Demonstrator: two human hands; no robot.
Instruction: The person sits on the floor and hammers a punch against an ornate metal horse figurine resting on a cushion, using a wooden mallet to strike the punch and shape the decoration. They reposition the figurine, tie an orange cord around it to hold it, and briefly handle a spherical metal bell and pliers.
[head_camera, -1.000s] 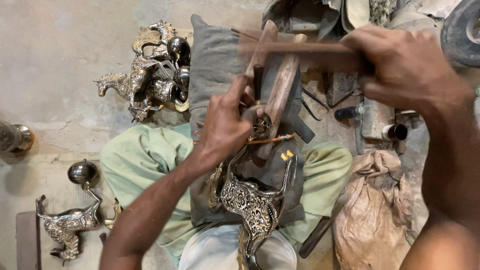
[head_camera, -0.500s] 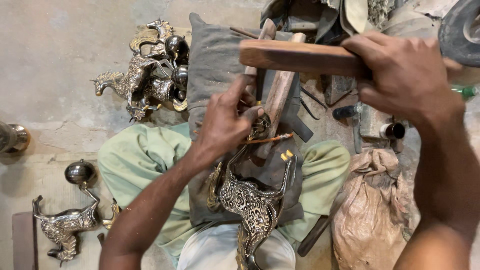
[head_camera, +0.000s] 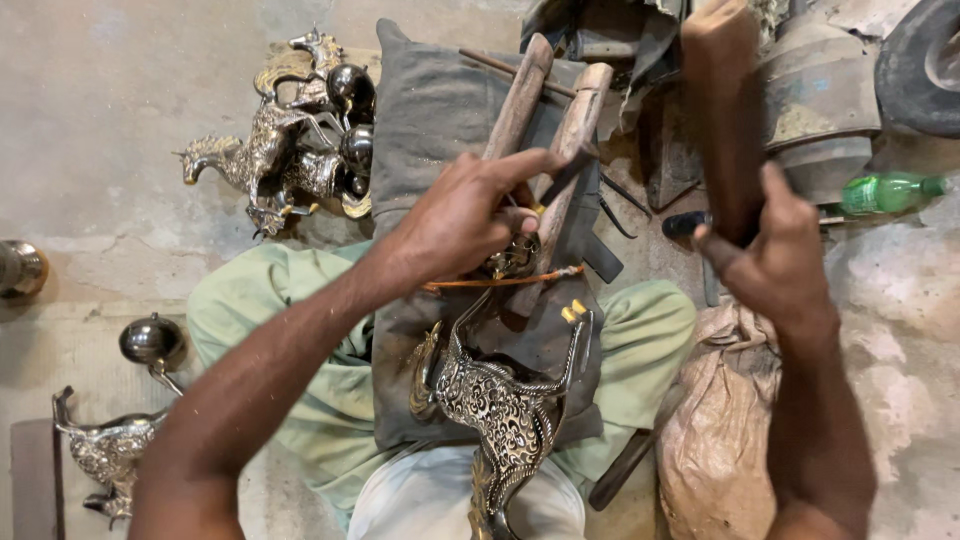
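Fingers of the left hand (head_camera: 465, 215) pinch a chisel (head_camera: 563, 175) above the ornate horse (head_camera: 495, 405); right hand (head_camera: 765, 265) grips a wooden mallet (head_camera: 725, 110).

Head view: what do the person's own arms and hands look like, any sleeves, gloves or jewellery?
Both forearms are bare up to the frame edge, with no sleeves in view. The left hand and right hand wear no gloves, and no rings, watch or bands are visible on them.

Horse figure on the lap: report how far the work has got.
Done: the horse's body already shows dense engraved pattern, and finished-looking figures sit on the floor. In hand: the left hand steadies a thin tool at the piece between the wooden clamp; the right hand raises a wooden mallet. Left: cannot tell.
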